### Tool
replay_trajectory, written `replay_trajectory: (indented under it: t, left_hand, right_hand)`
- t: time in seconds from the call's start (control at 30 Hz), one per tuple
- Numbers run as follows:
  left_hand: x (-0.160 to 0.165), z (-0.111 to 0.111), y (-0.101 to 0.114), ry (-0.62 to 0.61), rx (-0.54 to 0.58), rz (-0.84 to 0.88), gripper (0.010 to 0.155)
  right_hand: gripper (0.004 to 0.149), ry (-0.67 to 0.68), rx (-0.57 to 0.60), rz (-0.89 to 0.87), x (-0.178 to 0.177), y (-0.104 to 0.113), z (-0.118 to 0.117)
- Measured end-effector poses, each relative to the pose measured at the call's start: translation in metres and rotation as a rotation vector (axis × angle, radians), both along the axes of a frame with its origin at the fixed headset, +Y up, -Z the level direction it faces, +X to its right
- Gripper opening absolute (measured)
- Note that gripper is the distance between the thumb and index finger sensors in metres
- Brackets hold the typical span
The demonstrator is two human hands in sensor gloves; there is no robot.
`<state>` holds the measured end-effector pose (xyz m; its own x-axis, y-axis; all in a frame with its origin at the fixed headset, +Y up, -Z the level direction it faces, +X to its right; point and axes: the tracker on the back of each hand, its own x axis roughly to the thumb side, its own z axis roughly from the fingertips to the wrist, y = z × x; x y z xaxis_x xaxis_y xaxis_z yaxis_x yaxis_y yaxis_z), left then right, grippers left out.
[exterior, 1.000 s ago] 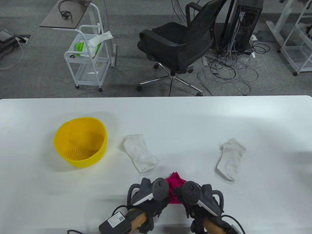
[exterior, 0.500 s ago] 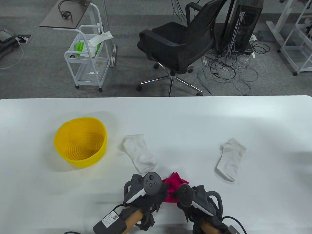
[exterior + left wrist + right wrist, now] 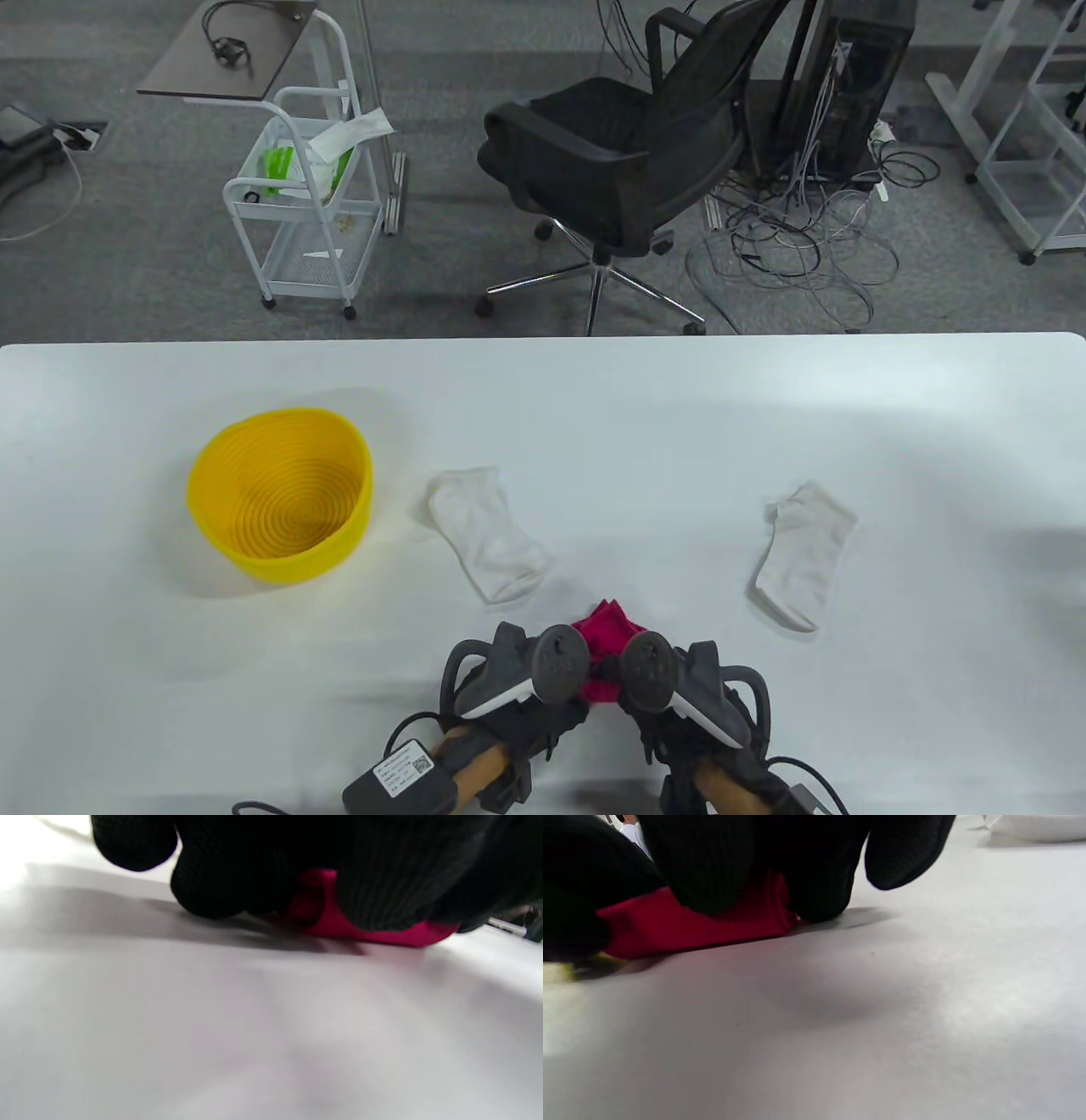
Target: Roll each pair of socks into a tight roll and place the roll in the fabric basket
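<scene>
A red sock pair (image 3: pixel 604 645) lies bunched near the table's front edge, mostly hidden under both hands. My left hand (image 3: pixel 551 679) covers its left side and my right hand (image 3: pixel 649 683) its right side, their trackers almost touching. In the left wrist view, curled gloved fingers (image 3: pixel 212 878) press onto the red sock pair (image 3: pixel 339 929). The right wrist view shows curled fingers (image 3: pixel 712 866) clamped over the red sock pair (image 3: pixel 683 925) against the table. The yellow basket (image 3: pixel 280 492) stands to the left and holds nothing.
One white sock (image 3: pixel 488 535) lies flat just beyond my left hand, right of the basket. A second white sock (image 3: pixel 802 552) lies to the right, its edge visible (image 3: pixel 1035 825) in the right wrist view. An office chair (image 3: pixel 619 153) and a cart (image 3: pixel 305 195) stand beyond the table.
Half a second ago my left hand sat further left and forward and my right hand lower. Both have drawn back together over the red sock pair, which shows less now.
</scene>
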<state>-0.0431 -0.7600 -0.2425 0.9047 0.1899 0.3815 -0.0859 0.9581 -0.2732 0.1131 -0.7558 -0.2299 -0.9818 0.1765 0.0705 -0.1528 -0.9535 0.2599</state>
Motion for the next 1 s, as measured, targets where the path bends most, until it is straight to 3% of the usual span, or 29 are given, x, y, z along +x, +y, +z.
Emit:
replay_trajectory:
  t: [0.07,0.2,0.33,0.53,0.67,0.83,1.0]
  left_hand:
    - [0.003,0.001,0.0,0.0,0.038,-0.001,0.05]
    - [0.001,-0.001,0.0,-0.002,-0.043,0.033,0.047]
    - [0.0,0.0,0.0,-0.003,-0.044,0.027,0.047]
    - [0.0,-0.002,-0.003,0.002,-0.066,0.041,0.048]
    - [-0.002,-0.001,0.002,0.018,-0.096,0.057,0.05]
    - [-0.01,-0.001,0.018,0.057,-0.013,0.152,0.049]
    - [-0.007,0.0,0.007,0.026,-0.053,0.089,0.05]
  right_hand:
    - [0.045,0.003,-0.003,-0.006,0.001,0.002,0.0]
    - [0.042,0.033,0.066,-0.069,0.009,0.019,0.001]
    - [0.039,0.087,0.074,-0.144,0.012,0.031,0.005]
    - [0.041,0.101,0.01,0.003,0.006,0.019,0.004]
    - [0.041,0.072,-0.023,0.005,0.005,0.012,0.002]
    - [0.046,0.054,-0.023,0.036,0.004,0.008,0.001]
    - [0.052,0.032,-0.028,0.069,0.001,0.005,0.001]
